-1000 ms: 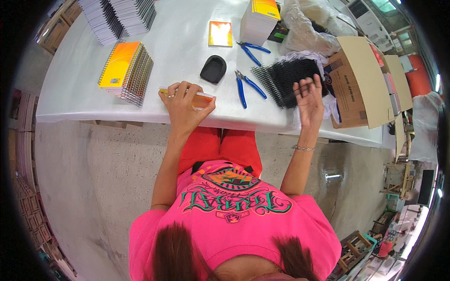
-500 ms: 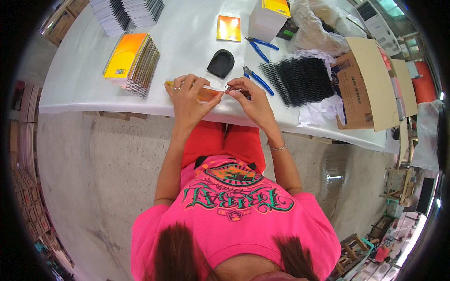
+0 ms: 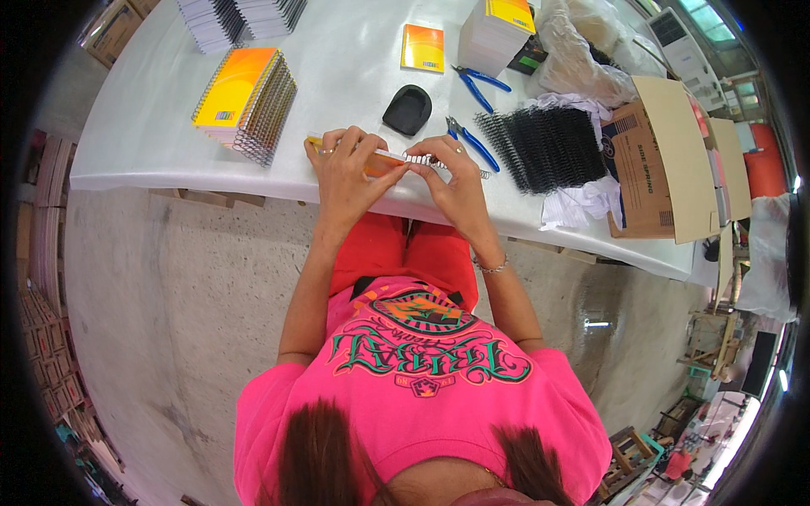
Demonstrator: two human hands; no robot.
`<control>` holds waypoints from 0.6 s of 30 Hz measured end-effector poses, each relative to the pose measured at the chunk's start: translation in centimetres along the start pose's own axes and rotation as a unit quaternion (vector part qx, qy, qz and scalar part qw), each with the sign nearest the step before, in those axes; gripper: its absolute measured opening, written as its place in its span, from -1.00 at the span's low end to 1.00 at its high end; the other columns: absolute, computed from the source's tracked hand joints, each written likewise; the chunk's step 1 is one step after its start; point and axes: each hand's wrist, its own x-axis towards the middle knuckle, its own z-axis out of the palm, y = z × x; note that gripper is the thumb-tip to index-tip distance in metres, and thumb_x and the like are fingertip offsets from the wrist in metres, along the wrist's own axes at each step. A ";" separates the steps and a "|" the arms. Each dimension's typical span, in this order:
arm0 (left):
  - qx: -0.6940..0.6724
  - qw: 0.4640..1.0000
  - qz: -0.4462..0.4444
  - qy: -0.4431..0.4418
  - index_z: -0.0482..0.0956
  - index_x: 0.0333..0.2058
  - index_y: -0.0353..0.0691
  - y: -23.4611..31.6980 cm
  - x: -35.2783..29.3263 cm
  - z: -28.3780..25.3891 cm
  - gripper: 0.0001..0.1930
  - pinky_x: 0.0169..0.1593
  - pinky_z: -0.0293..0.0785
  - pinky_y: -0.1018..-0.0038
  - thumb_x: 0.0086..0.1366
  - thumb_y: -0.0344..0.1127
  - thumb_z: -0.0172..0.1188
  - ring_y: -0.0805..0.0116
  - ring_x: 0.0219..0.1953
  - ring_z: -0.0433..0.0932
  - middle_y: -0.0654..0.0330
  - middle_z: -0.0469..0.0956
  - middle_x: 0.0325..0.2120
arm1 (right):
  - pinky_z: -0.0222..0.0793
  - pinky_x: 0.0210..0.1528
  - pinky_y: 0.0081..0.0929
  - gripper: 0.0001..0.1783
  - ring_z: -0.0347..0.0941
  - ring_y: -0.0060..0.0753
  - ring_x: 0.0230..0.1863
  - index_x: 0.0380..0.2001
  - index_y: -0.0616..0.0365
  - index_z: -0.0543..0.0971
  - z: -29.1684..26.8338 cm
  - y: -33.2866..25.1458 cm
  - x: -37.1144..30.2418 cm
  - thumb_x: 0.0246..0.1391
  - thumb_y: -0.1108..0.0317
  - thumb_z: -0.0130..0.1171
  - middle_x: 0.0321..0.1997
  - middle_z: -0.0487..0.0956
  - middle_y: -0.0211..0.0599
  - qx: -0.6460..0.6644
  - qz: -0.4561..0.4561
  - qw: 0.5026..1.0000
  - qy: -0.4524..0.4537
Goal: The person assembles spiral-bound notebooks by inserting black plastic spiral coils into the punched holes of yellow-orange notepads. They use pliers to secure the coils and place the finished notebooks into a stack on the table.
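The left hand (image 3: 344, 171) gripped an orange-and-yellow notebook (image 3: 377, 166) near the centre of the frame, a little above its middle. The right hand (image 3: 457, 179) pinched a thin spiral coil (image 3: 419, 158) at the notebook's right end, the coil's tail showing beyond the fingers. Blue-handled cutters (image 3: 483, 152) lay just above that hand; a heap of black coils (image 3: 548, 148) sat toward the upper right, beside an open carton (image 3: 645, 169).

At center frame, our left hand (image 3: 346, 164) grips an orange-and-yellow notebook (image 3: 378, 164) as our right hand (image 3: 456, 179) pinches a spiral coil (image 3: 418, 159) at its edge; blue-handled pliers (image 3: 481, 152) and piled black coils (image 3: 550, 150) lie upper right, bound notebooks (image 3: 242, 88) upper left.
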 end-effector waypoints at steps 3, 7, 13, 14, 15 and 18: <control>-0.002 1.000 -0.007 -0.006 0.58 -0.34 0.01 -0.1 -0.1 0.0 -0.62 0.11 0.08 0.03 -0.07 0.03 0.47 0.22 -0.07 0.39 0.35 0.46 -0.32 | 0.40 -0.05 -0.31 -0.79 0.48 -0.13 -0.12 -0.19 0.21 0.60 0.2 -0.3 -0.2 0.06 0.52 0.24 -0.24 0.57 -0.17 0.029 0.012 0.999 -0.008; 0.025 0.999 -0.015 -0.026 0.59 -0.29 0.03 -0.1 0.0 -0.1 -0.64 0.13 0.09 -0.08 0.00 0.05 0.42 0.25 -0.06 0.39 0.40 0.47 -0.30 | 0.38 -0.06 -0.25 -0.84 0.47 -0.06 -0.12 -0.21 0.24 0.58 0.2 -0.7 -0.2 0.12 0.47 0.21 -0.24 0.54 -0.14 0.033 0.036 0.998 -0.028; 0.010 0.997 -0.031 -0.066 0.54 -0.11 0.03 -0.2 0.2 -1.0 -0.58 0.17 0.09 -0.15 0.11 0.04 0.35 0.22 0.00 0.38 0.33 0.44 -0.13 | 0.33 -0.15 -0.18 -0.89 0.44 0.01 -0.20 -0.31 0.26 0.56 0.5 -1.6 1.0 0.20 0.43 0.13 -0.28 0.51 -0.10 -0.053 0.032 0.998 -0.021; -0.002 0.997 -0.039 -0.068 0.53 -0.07 0.04 -0.2 0.2 -1.1 -0.56 0.18 0.09 -0.13 0.11 0.03 0.36 0.20 0.02 0.37 0.28 0.42 -0.08 | 0.33 -0.16 -0.17 -0.88 0.44 0.02 -0.21 -0.32 0.26 0.55 0.5 -1.4 1.2 0.21 0.42 0.12 -0.28 0.50 -0.10 -0.077 0.007 0.997 -0.019; -0.031 0.998 -0.042 -0.033 0.51 -0.03 0.01 -0.4 0.2 -1.1 -0.52 0.20 0.11 -0.07 0.10 -0.01 0.39 0.14 0.05 0.35 0.20 0.38 -0.03 | 0.32 -0.16 -0.16 -0.88 0.43 0.02 -0.22 -0.33 0.26 0.56 0.5 -1.4 1.3 0.21 0.42 0.12 -0.29 0.50 -0.09 -0.079 0.006 0.997 -0.019; -0.098 0.990 -0.069 0.071 0.46 0.07 -0.03 -0.6 0.2 -1.1 -0.39 0.22 0.17 0.05 0.04 -0.09 0.48 0.02 0.12 0.30 0.02 0.26 0.09 | 0.31 -0.17 -0.17 -0.87 0.43 0.03 -0.22 -0.34 0.25 0.58 0.6 -1.4 1.6 0.21 0.41 0.12 -0.30 0.50 -0.09 -0.093 0.000 0.995 -0.027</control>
